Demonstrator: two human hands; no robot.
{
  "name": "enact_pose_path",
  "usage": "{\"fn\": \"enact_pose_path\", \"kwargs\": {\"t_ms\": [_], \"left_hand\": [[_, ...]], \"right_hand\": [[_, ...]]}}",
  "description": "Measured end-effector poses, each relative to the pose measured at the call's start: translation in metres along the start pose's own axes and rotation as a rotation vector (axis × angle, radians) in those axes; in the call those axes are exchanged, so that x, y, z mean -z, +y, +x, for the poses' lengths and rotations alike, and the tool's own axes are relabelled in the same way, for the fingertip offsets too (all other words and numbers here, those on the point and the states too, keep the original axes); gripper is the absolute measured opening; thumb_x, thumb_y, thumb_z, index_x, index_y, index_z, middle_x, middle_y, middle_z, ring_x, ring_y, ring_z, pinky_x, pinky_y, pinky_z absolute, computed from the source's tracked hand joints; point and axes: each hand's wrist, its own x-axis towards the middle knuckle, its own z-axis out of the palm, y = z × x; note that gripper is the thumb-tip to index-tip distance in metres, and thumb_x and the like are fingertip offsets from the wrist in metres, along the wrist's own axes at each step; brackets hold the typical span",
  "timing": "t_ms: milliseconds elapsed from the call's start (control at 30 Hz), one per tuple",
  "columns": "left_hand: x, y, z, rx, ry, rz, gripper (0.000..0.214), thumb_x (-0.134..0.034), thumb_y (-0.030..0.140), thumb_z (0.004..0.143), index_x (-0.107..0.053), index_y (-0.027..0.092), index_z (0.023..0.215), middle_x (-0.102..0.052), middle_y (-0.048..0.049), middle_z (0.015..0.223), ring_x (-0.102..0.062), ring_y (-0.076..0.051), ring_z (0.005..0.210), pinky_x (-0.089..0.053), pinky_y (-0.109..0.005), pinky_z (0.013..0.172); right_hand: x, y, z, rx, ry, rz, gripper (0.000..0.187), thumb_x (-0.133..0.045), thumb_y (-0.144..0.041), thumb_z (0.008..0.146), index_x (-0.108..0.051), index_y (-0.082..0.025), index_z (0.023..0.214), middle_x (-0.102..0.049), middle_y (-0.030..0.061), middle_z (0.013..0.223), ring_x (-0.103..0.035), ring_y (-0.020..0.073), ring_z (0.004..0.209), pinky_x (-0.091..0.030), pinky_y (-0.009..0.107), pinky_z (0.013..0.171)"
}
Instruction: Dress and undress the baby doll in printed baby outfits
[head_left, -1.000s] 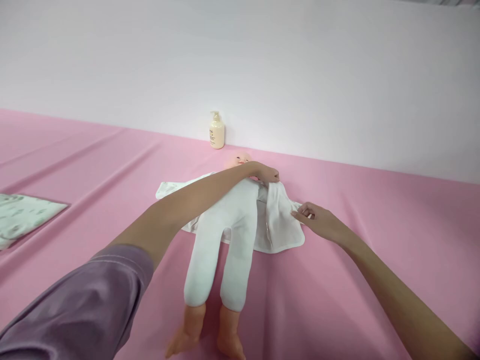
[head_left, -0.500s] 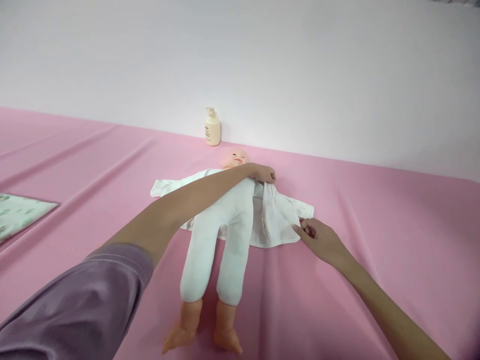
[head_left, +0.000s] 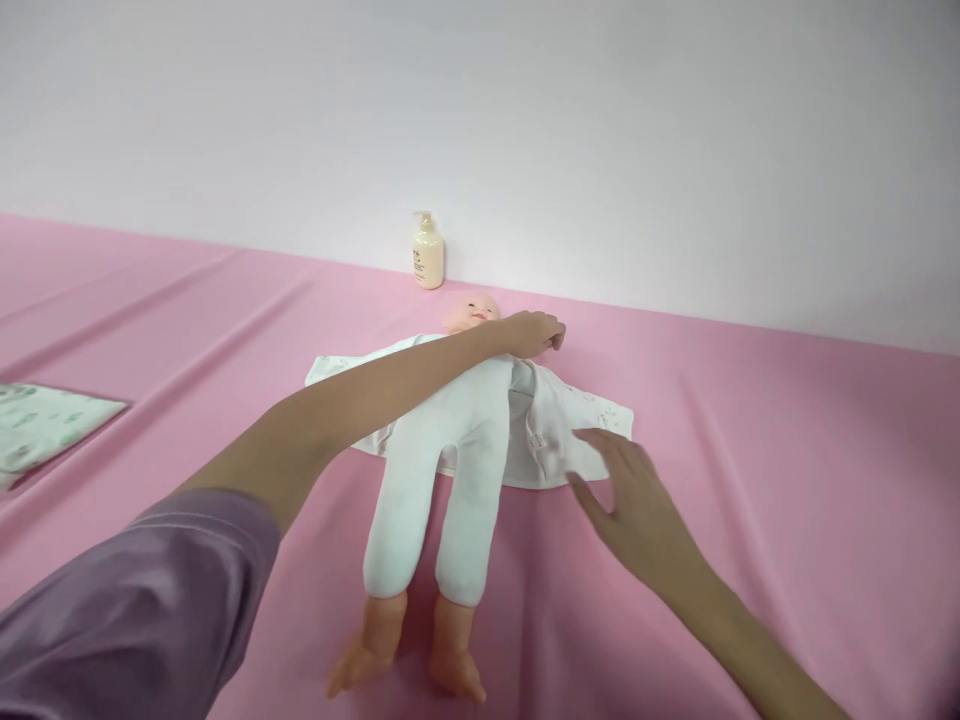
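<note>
A baby doll (head_left: 465, 435) in white trousers lies on its back, feet towards me, on a white baby jacket (head_left: 585, 405). The jacket's sleeves spread out to both sides, and its right front panel lies loosely folded beside the doll. My left arm crosses the doll's chest, hiding part of it. Just above the jacket's right shoulder, my left hand (head_left: 532, 333) is loosely bent with no cloth visible in it. My right hand (head_left: 626, 495) is open over the jacket's lower right panel, thumb and fingers apart; whether the fingertips touch the cloth I cannot tell.
Pink cloth (head_left: 675, 600) with some creases covers the surface. A cream pump bottle (head_left: 428, 258) stands beyond the doll's head, close to the white wall (head_left: 480, 120). At the far left lies a folded white cloth with green prints (head_left: 52, 425).
My left hand has let go of the jacket's edge and lifted slightly. The raised panel has dropped down. My right hand has opened off the jacket's side edge and moved inward over the panel.
</note>
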Motion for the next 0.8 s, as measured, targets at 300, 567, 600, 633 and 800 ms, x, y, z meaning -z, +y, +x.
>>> {"fn": "enact_pose_path", "kwargs": {"t_ms": [300,567,600,633,800], "left_hand": [[0.028,-0.013,-0.01,0.059,-0.266,0.066,0.044,-0.078,0.033,0.074,-0.08,0.037,0.118,-0.077,-0.0011,0.132,-0.069,-0.028,0.107,-0.054,-0.041,0.092],[0.003,-0.019,0.01,-0.042,-0.213,0.105,0.035,-0.076,0.024,0.073,-0.081,0.034,0.106,-0.08,-0.004,0.119,-0.069,-0.029,0.104,-0.049,-0.043,0.096],[0.002,-0.018,0.009,-0.069,-0.188,0.137,0.034,-0.074,0.025,0.076,-0.081,0.034,0.108,-0.08,-0.0049,0.118,-0.069,-0.029,0.104,-0.048,-0.043,0.097],[0.002,-0.017,0.008,-0.098,-0.161,0.183,0.033,-0.073,0.025,0.079,-0.081,0.033,0.109,-0.08,-0.0061,0.116,-0.069,-0.029,0.104,-0.047,-0.044,0.099],[-0.001,-0.012,0.006,-0.215,-0.108,0.456,0.018,-0.065,0.028,0.093,-0.08,0.027,0.104,-0.081,-0.0103,0.108,-0.07,-0.028,0.105,-0.04,-0.042,0.107]], "right_hand": [[-0.037,-0.014,-0.003,0.203,-0.287,0.095,0.067,-0.051,-0.047,0.113,-0.03,-0.038,0.176,-0.031,0.0042,0.182,-0.033,0.0366,0.167,-0.044,0.066,0.129],[-0.031,-0.019,-0.005,0.223,-0.282,0.114,0.066,-0.051,-0.046,0.113,-0.032,-0.037,0.176,-0.039,0.0046,0.179,-0.035,0.0366,0.166,-0.042,0.066,0.13],[-0.031,-0.02,-0.005,0.224,-0.286,0.11,0.066,-0.05,-0.045,0.113,-0.032,-0.036,0.176,-0.039,0.0045,0.179,-0.034,0.036,0.167,-0.041,0.066,0.131],[-0.031,-0.021,-0.006,0.224,-0.289,0.107,0.066,-0.049,-0.045,0.114,-0.031,-0.035,0.176,-0.038,0.0042,0.179,-0.033,0.0354,0.167,-0.041,0.065,0.131],[-0.032,-0.02,-0.007,0.227,-0.279,0.107,0.066,-0.05,-0.044,0.114,-0.031,-0.035,0.176,-0.037,0.0028,0.18,-0.032,0.0343,0.168,-0.04,0.064,0.132]]}}
